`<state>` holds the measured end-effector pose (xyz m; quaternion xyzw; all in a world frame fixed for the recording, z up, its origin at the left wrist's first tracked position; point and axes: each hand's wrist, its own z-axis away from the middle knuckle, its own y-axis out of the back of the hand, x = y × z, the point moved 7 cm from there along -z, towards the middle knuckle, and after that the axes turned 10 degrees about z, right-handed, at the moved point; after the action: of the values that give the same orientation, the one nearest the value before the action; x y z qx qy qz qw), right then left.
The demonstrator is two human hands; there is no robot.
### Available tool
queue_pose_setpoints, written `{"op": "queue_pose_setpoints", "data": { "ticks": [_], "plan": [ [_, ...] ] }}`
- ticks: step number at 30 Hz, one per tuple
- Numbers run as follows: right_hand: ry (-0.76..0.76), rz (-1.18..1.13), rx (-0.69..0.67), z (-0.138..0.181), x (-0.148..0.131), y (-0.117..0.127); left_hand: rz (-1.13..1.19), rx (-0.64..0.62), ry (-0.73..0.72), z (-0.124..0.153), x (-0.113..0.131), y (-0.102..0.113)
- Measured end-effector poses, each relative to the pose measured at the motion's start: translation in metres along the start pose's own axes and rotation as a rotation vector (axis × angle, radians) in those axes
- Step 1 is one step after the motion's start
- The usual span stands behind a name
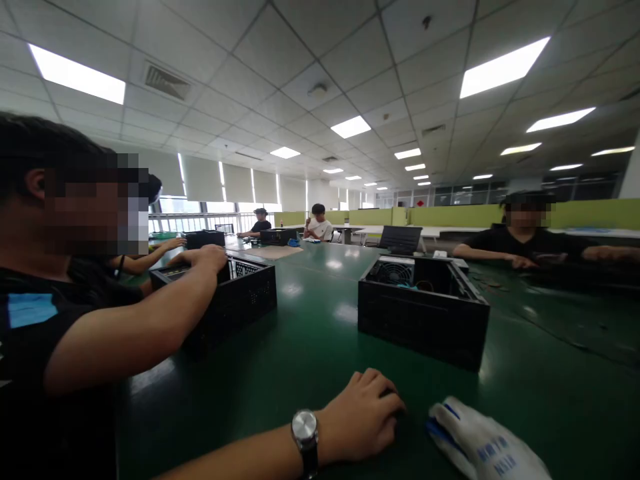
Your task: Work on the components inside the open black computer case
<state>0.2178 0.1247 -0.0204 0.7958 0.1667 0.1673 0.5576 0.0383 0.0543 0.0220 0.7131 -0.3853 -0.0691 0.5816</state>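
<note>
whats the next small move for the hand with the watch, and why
Probably slide the left hand right to the white fabric glove with blue print and pick it up. The hand rests bare, knuckles up, on the green table. The glove lies just beside it, while the open black metal computer case stands apart, further back.

Nothing here can be read: the white glove (487, 443) on the green table carries blue printed characters in two short rows near its cuff, but they are too blurred to make out, and the wristwatch (305, 427) dial shows no legible figures.
</note>
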Motion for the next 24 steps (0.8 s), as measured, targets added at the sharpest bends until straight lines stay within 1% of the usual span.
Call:
{"op": "queue_pose_setpoints", "data": {
  "ticks": [2,4,6,8,10,12,14,16,19,22,24],
  "plan": [
    [0.012,0.025,-0.060,-0.002,-0.004,0.001,0.003,-0.002,0.001,0.000,0.001,0.000],
    [0.007,0.029,-0.117,-0.004,-0.005,-0.003,0.007,-0.007,0.003,0.000,0.001,0.001],
    [-0.038,0.001,-0.141,-0.003,0.000,-0.009,0.004,-0.011,0.008,0.000,0.002,0.002],
    [-0.105,-0.064,-0.109,0.001,0.009,-0.014,0.001,-0.015,0.008,0.000,0.002,0.003],
    [-0.131,-0.147,-0.042,0.005,0.015,-0.016,0.006,-0.017,0.004,0.000,0.002,0.004],
    [-0.085,-0.218,0.036,0.009,0.017,-0.016,0.018,-0.021,0.004,0.000,0.002,0.004],
    [-0.031,-0.254,0.085,0.009,0.016,-0.015,0.028,-0.024,0.007,0.000,0.002,0.003],
    [-0.044,-0.265,0.085,0.008,0.017,-0.017,0.032,-0.029,0.008,0.000,0.002,0.003],
    [-0.087,-0.277,0.048,0.005,0.020,-0.023,0.033,-0.031,0.008,0.001,0.002,0.003],
    [-0.018,-0.325,0.029,0.004,0.017,-0.027,0.038,-0.031,0.006,0.001,0.001,0.004],
    [-0.005,-0.335,0.028,0.006,0.019,-0.027,0.039,-0.029,0.009,0.001,0.001,0.004]
  ]
}}
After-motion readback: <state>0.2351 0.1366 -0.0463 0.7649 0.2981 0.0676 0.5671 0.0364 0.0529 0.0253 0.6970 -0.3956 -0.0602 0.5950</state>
